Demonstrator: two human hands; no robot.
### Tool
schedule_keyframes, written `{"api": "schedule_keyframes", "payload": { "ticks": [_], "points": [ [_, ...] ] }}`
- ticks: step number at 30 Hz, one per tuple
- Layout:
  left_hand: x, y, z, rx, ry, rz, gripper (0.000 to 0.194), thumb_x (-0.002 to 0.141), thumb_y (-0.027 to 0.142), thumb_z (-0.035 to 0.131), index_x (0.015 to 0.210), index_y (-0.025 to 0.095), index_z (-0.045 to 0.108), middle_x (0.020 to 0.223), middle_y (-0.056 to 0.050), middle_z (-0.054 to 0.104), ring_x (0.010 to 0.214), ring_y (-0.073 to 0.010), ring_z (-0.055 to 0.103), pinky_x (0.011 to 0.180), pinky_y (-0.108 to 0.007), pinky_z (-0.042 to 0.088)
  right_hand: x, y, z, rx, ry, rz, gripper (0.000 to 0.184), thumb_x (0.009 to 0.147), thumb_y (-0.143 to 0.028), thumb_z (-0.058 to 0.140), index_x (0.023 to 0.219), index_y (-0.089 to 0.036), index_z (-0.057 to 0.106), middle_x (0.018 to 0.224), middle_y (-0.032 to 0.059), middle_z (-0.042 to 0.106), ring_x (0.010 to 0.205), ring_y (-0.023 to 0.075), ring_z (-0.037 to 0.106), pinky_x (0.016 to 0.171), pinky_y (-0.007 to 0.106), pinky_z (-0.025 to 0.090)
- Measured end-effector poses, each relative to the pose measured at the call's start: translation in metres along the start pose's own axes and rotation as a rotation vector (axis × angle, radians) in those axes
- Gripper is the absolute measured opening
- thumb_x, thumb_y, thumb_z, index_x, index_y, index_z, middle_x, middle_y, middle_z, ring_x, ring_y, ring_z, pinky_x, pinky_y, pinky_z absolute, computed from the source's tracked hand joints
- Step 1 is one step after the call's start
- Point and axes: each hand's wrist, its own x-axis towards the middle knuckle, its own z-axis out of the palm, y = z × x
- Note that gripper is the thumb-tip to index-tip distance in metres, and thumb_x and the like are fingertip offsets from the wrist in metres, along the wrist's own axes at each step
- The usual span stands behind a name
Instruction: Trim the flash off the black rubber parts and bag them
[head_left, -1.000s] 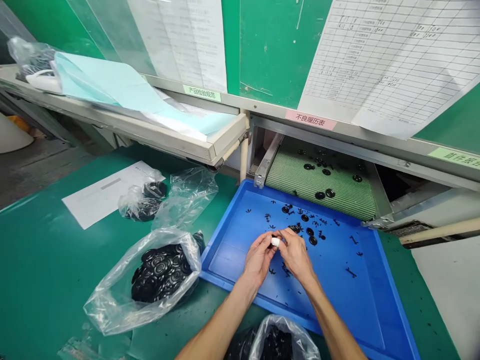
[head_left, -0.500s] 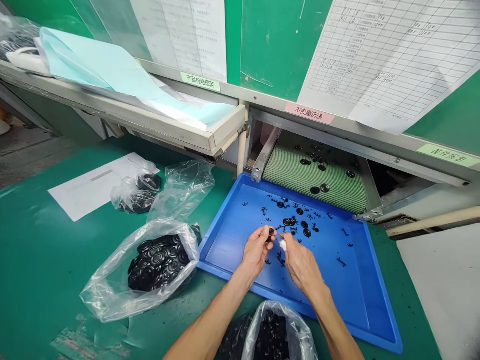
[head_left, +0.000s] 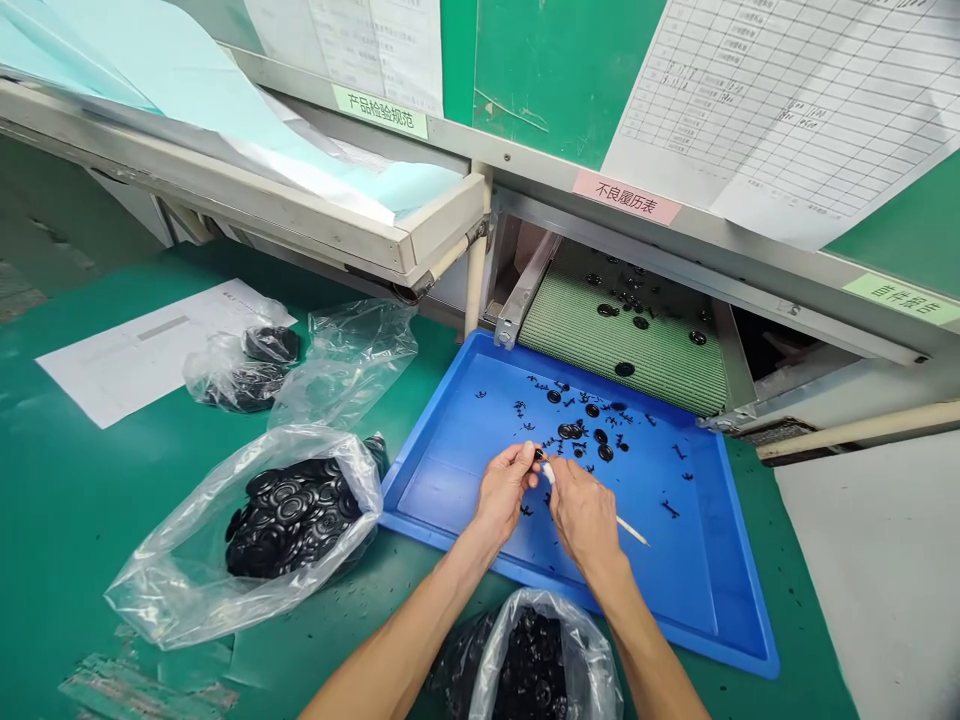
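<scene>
Above the blue tray (head_left: 667,575), my left hand (head_left: 501,492) pinches a small black round part (head_left: 538,455) between thumb and fingers. My right hand (head_left: 586,510) is closed around a thin stick tool (head_left: 634,532); its pale tail sticks out toward the lower right. The tool's white wrapped portion (head_left: 550,472) shows at the right fingertips, close against the black part. The tool's very tip is too small to make out. Beyond the hands, several black discs (head_left: 570,431) and thin black scraps (head_left: 670,509) lie scattered in the tray.
A green ribbed conveyor belt (head_left: 555,325) carrying black discs ends over the tray's far edge. Left stands an open clear bag (head_left: 176,545) of black discs; another bag (head_left: 592,650) of black parts is in front. A shelf (head_left: 442,225) overhangs the table's left side.
My right hand has turned and drawn closer to the left, bringing the stick's tail into view. One disc has left the belt's end and lies at the tray's far side. The view has shifted.
</scene>
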Motion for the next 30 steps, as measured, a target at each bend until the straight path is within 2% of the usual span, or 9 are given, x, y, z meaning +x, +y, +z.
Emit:
{"api": "schedule_keyframes", "payload": {
  "ticks": [5,9,11,14,18,21,24,26,30],
  "points": [
    [-0.001,0.0,0.0,0.07,0.004,0.02,0.037,0.065,0.046,0.073,0.081,0.013,0.069,0.066,-0.001,0.059,0.054,-0.0073,0.047,0.053,-0.02,0.038,0.0,-0.004,0.004,0.01,0.019,0.049,0.024,0.091,-0.013,0.036,0.101,-0.02,0.057,0.089,0.0072,0.066,0.076,0.0156,0.062,0.057,0.024,0.033],
    [-0.002,0.0,0.0,0.16,0.026,0.089,0.031,0.065,0.039,0.075,0.084,0.014,0.07,0.07,-0.001,0.062,0.055,-0.0075,0.048,0.057,-0.021,0.038,0.001,-0.006,0.003,0.078,0.013,0.082,0.026,0.09,-0.014,0.034,0.095,-0.018,0.059,0.084,0.0075,0.066,0.071,0.0157,0.06,0.056,0.024,0.031],
    [-0.002,0.001,0.0,0.212,0.044,0.129,0.028,0.065,0.036,0.075,0.081,0.014,0.07,0.065,0.0,0.06,0.055,-0.0082,0.047,0.059,-0.021,0.038,0.004,-0.002,0.0,0.223,-0.029,0.097,0.028,0.089,-0.015,0.033,0.093,-0.018,0.06,0.074,0.0048,0.065,0.062,0.0139,0.056,0.055,0.024,0.03],
    [-0.001,0.001,0.001,0.298,0.043,0.187,0.025,0.067,0.036,0.073,0.079,0.014,0.071,0.055,0.002,0.056,0.055,-0.0106,0.049,0.061,-0.023,0.038,0.01,0.008,-0.003,0.61,-0.136,0.117,0.029,0.085,-0.017,0.035,0.079,-0.018,0.062,0.058,-0.0011,0.058,0.052,0.0104,0.049,0.054,0.021,0.031],
    [-0.002,0.003,0.003,0.442,0.057,0.233,0.022,0.068,0.034,0.071,0.079,0.015,0.07,0.055,0.002,0.057,0.056,-0.0122,0.05,0.06,-0.024,0.039,0.019,0.023,0.006,0.91,-0.286,0.139,0.031,0.084,-0.023,0.035,0.075,-0.017,0.064,0.054,-0.0033,0.057,0.042,0.0072,0.038,0.047,0.018,0.031],
    [-0.005,0.002,0.005,0.582,0.04,0.266,0.019,0.071,0.034,0.069,0.079,0.016,0.071,0.052,0.002,0.056,0.052,-0.0121,0.048,0.056,-0.023,0.038,0.023,0.033,0.02,0.93,-0.318,0.174,0.033,0.085,-0.027,0.035,0.082,-0.016,0.066,0.053,-0.0028,0.058,0.038,0.0068,0.033,0.043,0.018,0.029],
    [-0.007,0.001,0.006,0.659,-0.015,0.266,0.019,0.073,0.034,0.067,0.079,0.017,0.071,0.055,0.001,0.058,0.051,-0.0116,0.048,0.054,-0.022,0.037,0.021,0.051,0.031,0.847,-0.227,0.256,0.031,0.085,-0.026,0.037,0.084,-0.016,0.066,0.055,-0.0013,0.061,0.045,0.0085,0.043,0.049,0.018,0.033],
    [-0.006,0.0,0.006,0.59,-0.023,0.197,0.021,0.072,0.036,0.068,0.079,0.016,0.07,0.064,-0.001,0.063,0.05,-0.0097,0.048,0.053,-0.021,0.037,0.017,0.073,0.035,0.768,-0.154,0.321,0.03,0.084,-0.022,0.038,0.089,-0.018,0.067,0.059,-0.0009,0.063,0.054,0.0104,0.05,0.055,0.019,0.035],
    [0.001,0.001,0.004,0.271,-0.01,-0.021,0.027,0.069,0.033,0.072,0.085,0.013,0.068,0.074,-0.004,0.063,0.054,-0.007,0.047,0.046,-0.017,0.035,0.01,0.129,0.036,0.576,-0.009,0.477,0.038,0.079,-0.012,0.039,0.106,-0.018,0.064,0.078,0.0039,0.067,0.072,0.0155,0.057,0.067,0.024,0.038]
  ]
}}
